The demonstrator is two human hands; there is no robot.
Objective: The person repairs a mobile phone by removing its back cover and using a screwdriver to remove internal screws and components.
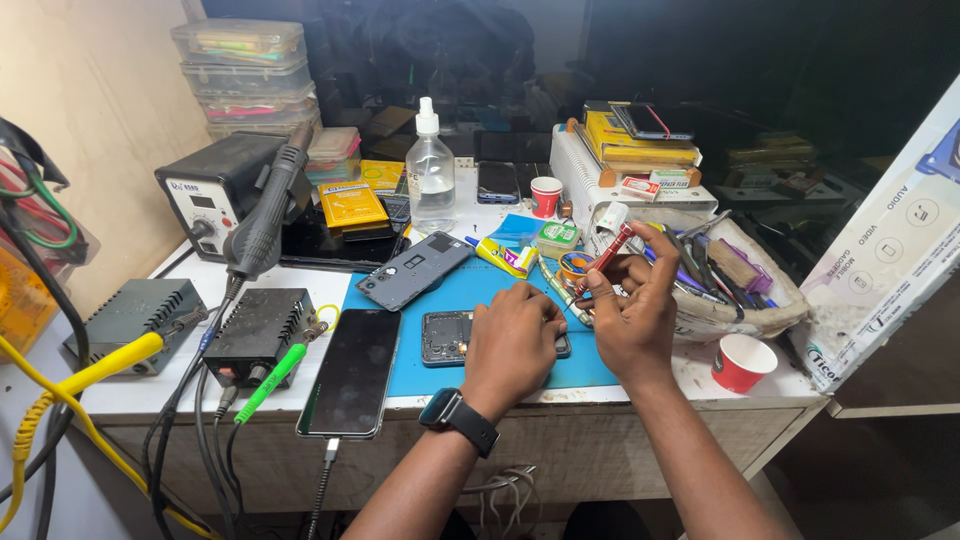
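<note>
Closest to the camera, the left hand [515, 345], with a black smartwatch [452, 410] on its wrist, lies palm down on an opened phone body [447, 337]; its fingers are curled loosely and press on the phone, covering the right part of it. This opened phone rests on a blue work mat [500, 280] at the lower centre of the frame. Just to the right, the right hand [632, 310] is raised a little above the mat and grips a thin red tool [608, 255] between thumb and fingers, with the tip pointing up and to the right. Left of the opened phone, a black smartphone [354, 370] lies face up, hanging partly over the edge of the tabletop [300, 272], with a cable plugged into it. Above it on the mat lies a grey phone back cover [414, 269]. Right of the right hand, a tray of tools [745, 300] is standing, and a red paper cup [741, 362] is near the tabletop edge. Farther back, at the upper centre, a clear plastic bottle [430, 175] stands. At the left a hot air station [225, 185] and a black power unit [258, 325] are placed.
</note>
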